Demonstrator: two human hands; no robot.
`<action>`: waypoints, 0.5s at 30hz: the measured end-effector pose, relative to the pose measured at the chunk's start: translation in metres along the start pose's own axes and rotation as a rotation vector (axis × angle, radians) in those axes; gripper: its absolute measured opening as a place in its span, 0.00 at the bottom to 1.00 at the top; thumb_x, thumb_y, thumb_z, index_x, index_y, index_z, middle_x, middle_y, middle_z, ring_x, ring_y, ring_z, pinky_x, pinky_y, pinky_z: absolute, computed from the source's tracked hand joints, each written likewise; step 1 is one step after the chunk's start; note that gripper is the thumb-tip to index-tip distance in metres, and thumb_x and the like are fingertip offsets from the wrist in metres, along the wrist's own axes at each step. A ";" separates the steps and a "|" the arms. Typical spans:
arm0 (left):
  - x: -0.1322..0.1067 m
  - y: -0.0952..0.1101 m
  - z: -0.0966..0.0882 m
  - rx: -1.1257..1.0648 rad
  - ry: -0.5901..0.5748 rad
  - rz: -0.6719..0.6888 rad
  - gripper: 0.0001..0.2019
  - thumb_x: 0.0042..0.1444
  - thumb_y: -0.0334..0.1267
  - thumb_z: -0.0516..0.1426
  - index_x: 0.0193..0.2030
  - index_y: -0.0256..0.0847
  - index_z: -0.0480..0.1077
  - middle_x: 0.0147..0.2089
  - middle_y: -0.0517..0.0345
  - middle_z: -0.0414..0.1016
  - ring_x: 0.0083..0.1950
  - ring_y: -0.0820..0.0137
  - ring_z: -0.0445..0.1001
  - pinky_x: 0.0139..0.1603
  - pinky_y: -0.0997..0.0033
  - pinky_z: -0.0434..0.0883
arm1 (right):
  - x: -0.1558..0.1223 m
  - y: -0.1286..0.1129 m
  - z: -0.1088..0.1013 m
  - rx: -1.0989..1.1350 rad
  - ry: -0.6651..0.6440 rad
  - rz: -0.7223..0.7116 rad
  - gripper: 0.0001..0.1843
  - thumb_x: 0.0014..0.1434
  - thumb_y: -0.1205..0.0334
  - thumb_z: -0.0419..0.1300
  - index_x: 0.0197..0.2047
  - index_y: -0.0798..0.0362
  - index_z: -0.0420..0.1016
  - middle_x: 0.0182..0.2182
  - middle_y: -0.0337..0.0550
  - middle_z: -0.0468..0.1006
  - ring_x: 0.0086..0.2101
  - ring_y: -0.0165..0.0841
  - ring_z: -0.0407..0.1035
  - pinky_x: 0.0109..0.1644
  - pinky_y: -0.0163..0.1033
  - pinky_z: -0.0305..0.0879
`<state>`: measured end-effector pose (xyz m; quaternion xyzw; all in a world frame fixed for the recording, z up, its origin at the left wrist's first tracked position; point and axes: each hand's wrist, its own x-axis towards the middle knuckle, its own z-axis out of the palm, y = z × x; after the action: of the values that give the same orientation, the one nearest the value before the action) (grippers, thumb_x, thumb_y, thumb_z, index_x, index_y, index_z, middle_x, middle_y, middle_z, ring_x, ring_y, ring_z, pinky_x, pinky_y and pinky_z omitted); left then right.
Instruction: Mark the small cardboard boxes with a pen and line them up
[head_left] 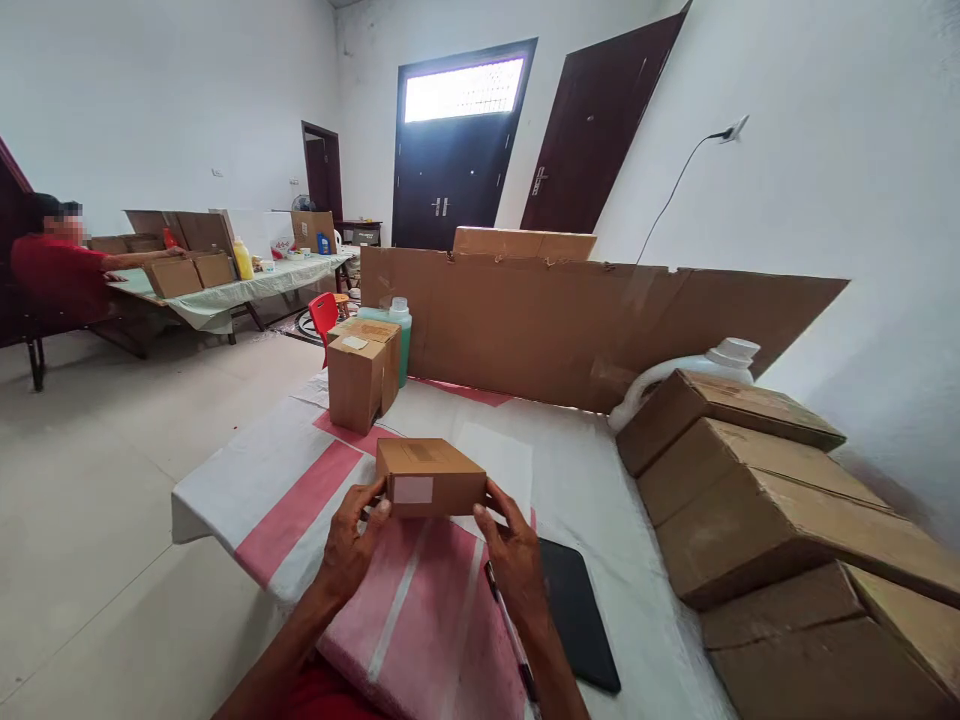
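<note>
far left, a person in a red top (56, 272) seated at a long table (225, 292), arms out toward open boxes (187, 272), a yellow bottle (242, 260) just beside them. nearer in, a red chair (323, 312) on the floor. on the near table's pink-and-white cloth (300, 505), two brown cartons (364, 372) standing upright, touching, a green bottle with a white cap (400, 335) right behind them. left hand (349, 550) clamped on the left end of the small cardboard box (429, 477), thumb up against the near face, fingers curled round the side. small box near the middle of the cloth, white label facing the camera; resting on the cloth or just lifted, hard to say from this angle. right hand (514, 555) gripping the right end of the same box, fingers bent onto its edge. pen-like stick (510, 635) lying under the right wrist, a dark tablet (574, 610) flat just right of it. behind, a tall cardboard sheet (570, 325) propped upright across the far edge. far right, a white jug (709, 365) tucked behind a stack of large flattened cartons (765, 490), tilted, piled one on another against the wall.
</note>
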<state>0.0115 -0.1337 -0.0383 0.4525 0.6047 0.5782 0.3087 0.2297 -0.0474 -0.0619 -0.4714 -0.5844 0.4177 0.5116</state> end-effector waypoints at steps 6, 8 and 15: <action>-0.017 0.017 0.019 0.408 -0.109 0.407 0.30 0.66 0.48 0.58 0.73 0.46 0.62 0.66 0.43 0.65 0.69 0.52 0.64 0.70 0.47 0.64 | 0.021 -0.013 -0.024 0.006 0.043 0.060 0.33 0.59 0.40 0.62 0.59 0.52 0.79 0.49 0.50 0.83 0.36 0.39 0.72 0.44 0.48 0.73; -0.007 0.020 0.024 0.482 -0.129 0.464 0.36 0.64 0.47 0.61 0.77 0.50 0.55 0.71 0.43 0.59 0.73 0.50 0.59 0.72 0.45 0.60 | 0.024 -0.014 -0.027 -0.028 0.020 0.066 0.33 0.60 0.39 0.60 0.59 0.55 0.79 0.43 0.48 0.83 0.30 0.35 0.68 0.39 0.45 0.71; 0.085 0.029 0.031 0.508 -0.178 0.511 0.29 0.69 0.41 0.52 0.76 0.50 0.57 0.67 0.46 0.64 0.69 0.55 0.62 0.72 0.49 0.58 | 0.025 -0.017 -0.013 0.082 -0.034 0.127 0.46 0.59 0.35 0.62 0.72 0.52 0.63 0.50 0.51 0.79 0.34 0.37 0.72 0.40 0.44 0.72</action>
<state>0.0103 -0.0460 -0.0014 0.6995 0.5673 0.4264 0.0833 0.2402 -0.0261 -0.0390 -0.4789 -0.5443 0.4808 0.4931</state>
